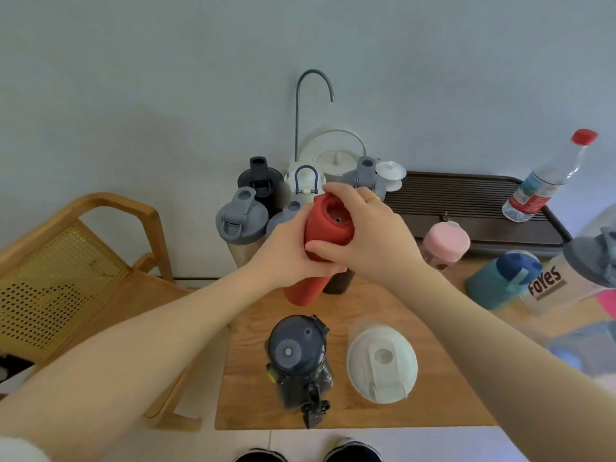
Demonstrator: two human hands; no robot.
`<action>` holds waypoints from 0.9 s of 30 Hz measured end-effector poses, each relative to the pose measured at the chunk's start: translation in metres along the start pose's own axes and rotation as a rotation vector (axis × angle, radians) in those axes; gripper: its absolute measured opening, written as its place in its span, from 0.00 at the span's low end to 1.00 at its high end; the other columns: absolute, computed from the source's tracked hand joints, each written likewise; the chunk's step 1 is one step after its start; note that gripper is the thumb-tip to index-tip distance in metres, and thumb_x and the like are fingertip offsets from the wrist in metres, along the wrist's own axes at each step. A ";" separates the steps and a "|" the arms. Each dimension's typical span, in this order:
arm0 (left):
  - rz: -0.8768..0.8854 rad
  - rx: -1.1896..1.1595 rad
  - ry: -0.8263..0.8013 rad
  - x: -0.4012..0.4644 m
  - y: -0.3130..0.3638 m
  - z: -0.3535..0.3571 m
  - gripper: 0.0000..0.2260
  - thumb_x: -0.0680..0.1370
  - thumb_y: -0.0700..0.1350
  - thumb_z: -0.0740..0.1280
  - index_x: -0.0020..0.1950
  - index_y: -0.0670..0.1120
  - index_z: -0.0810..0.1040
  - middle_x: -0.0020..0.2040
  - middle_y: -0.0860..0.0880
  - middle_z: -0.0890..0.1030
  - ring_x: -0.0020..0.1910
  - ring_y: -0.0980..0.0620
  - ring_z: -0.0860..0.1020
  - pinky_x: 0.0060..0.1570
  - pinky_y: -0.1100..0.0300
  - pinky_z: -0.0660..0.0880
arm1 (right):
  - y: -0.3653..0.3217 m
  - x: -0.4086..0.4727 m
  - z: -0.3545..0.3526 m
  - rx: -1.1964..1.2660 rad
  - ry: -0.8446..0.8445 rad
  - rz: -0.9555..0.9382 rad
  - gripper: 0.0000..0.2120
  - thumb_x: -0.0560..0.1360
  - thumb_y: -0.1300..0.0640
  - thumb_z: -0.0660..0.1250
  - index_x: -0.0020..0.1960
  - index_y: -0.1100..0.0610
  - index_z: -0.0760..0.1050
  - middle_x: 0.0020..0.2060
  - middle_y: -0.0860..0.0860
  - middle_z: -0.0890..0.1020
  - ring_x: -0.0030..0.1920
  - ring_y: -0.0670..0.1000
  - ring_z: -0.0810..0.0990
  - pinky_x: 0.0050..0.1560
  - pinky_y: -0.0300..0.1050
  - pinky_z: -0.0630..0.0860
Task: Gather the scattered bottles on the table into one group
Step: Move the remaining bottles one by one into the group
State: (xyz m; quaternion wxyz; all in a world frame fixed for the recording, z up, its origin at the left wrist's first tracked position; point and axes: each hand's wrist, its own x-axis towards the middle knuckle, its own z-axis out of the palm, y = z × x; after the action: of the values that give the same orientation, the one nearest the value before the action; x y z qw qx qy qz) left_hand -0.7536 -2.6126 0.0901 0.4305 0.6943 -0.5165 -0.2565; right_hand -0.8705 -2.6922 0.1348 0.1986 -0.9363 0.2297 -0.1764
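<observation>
While both hands met at the centre of the frame, the tilted red matte cylindrical bottle (pixel 325 241) sat between them: the left hand (pixel 286 258) wrapped its body from below-left, and the right hand (pixel 366 235) clasped its top above the wooden table (pixel 416 345).

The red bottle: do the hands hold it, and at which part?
Yes. The left hand grips the red bottle around its middle; the right hand grips its upper part, near the top.

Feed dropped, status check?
Both hands, left and right, shut on red bottle. Held beside rear cluster. Nothing blocking.
</observation>
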 end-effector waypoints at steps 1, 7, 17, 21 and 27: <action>0.016 0.005 0.005 0.001 -0.001 -0.003 0.36 0.64 0.46 0.77 0.65 0.57 0.62 0.52 0.59 0.76 0.51 0.60 0.76 0.48 0.74 0.69 | 0.004 -0.003 0.002 0.078 0.004 0.014 0.39 0.67 0.42 0.70 0.72 0.46 0.55 0.63 0.51 0.70 0.59 0.53 0.74 0.54 0.45 0.71; -0.032 0.018 -0.008 -0.002 -0.018 -0.005 0.33 0.62 0.44 0.78 0.61 0.57 0.65 0.48 0.68 0.73 0.46 0.74 0.72 0.43 0.80 0.68 | 0.068 -0.077 0.029 0.251 -0.260 0.130 0.45 0.69 0.43 0.70 0.71 0.44 0.40 0.71 0.45 0.55 0.72 0.47 0.59 0.68 0.39 0.59; -0.092 0.034 -0.085 0.003 -0.037 0.018 0.33 0.62 0.43 0.78 0.59 0.60 0.64 0.47 0.68 0.73 0.45 0.76 0.72 0.42 0.83 0.66 | 0.125 -0.093 0.075 -0.062 -0.828 -0.025 0.22 0.76 0.47 0.61 0.69 0.48 0.64 0.74 0.48 0.60 0.75 0.49 0.53 0.73 0.49 0.55; -0.098 0.067 -0.111 0.004 -0.044 0.020 0.34 0.62 0.43 0.79 0.57 0.64 0.62 0.48 0.68 0.73 0.46 0.75 0.72 0.44 0.84 0.65 | 0.141 -0.089 0.074 -0.198 -0.914 -0.129 0.32 0.73 0.39 0.61 0.73 0.46 0.56 0.77 0.46 0.51 0.76 0.48 0.43 0.74 0.50 0.46; -0.111 0.064 -0.154 -0.003 -0.060 0.021 0.36 0.61 0.43 0.79 0.61 0.60 0.64 0.51 0.68 0.73 0.49 0.80 0.70 0.47 0.84 0.64 | 0.156 -0.088 0.074 -0.378 -0.819 -0.071 0.49 0.59 0.25 0.34 0.75 0.49 0.49 0.77 0.49 0.50 0.76 0.51 0.43 0.71 0.48 0.35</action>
State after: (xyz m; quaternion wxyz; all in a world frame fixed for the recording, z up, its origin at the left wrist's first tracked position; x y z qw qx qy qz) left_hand -0.7416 -2.6107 0.0280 0.3523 0.7137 -0.5165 -0.3159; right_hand -0.9690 -2.7533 -0.0205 0.0923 -0.9561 0.1281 0.2469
